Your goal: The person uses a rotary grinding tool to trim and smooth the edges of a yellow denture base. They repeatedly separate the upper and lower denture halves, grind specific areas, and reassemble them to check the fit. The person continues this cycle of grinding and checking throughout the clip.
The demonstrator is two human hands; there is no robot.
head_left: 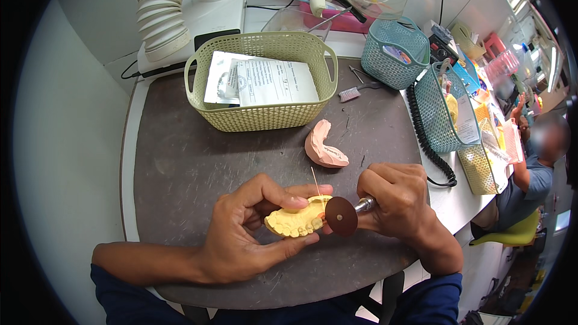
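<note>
My left hand (pixel 253 229) is closed around a yellow dental cast (pixel 295 218) with a row of teeth along its near edge. A thin pale rod (pixel 316 182) stands up from its right part. In my right hand (pixel 397 200) is a rotary handpiece (pixel 365 204), gripped by its metal shaft. A round brown cutting disc (pixel 341 216) sits on its tip, right against or just in front of the cast's right end; I cannot tell whether they touch. A small orange-red bit shows beside the disc. Beyond my hands, a pink dental cast (pixel 325 147) lies on the dark mat.
A green basket (pixel 259 117) with papers and packets stands at the back. Behind it is a white ribbed hose (pixel 162 15). Blue baskets (pixel 385 48) and a coiled black cord (pixel 428 144) line the right, with a brush (pixel 350 94) nearby. A person (pixel 533 168) sits far right.
</note>
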